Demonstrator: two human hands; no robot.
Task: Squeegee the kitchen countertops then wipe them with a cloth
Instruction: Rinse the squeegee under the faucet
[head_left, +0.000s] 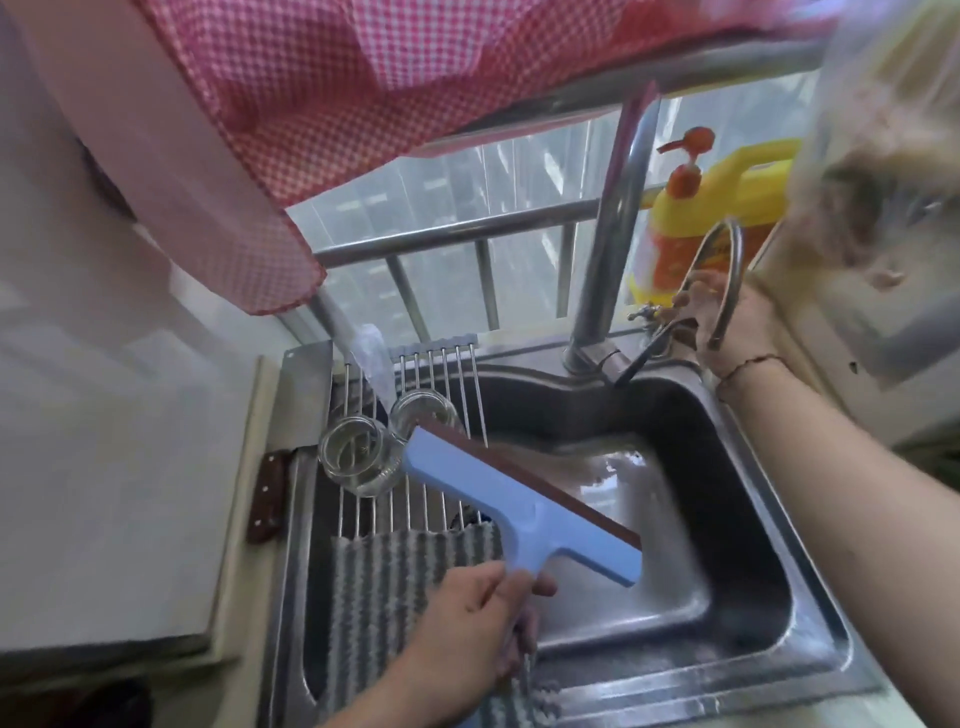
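— Squeegee (524, 499): where is it?

— Over the steel sink (810, 613), held in the air. The left hand (467, 618) is closed around its blue handle from below, and the brown blade edge faces away, tilted toward the basin.

— And the cloth?

— A grey striped cloth (395, 582) lies draped over the sink's left side, under that hand, beside the wire rack (363, 499) with two glass jars (358, 457) on it.

— The right hand?

— The right hand (727, 317) is up by the tap (613, 270), fingers curled near a curved metal piece; the view is blurred there, so whether it grips anything I cannot tell. A yellow soap bottle (711, 208) stands behind it.
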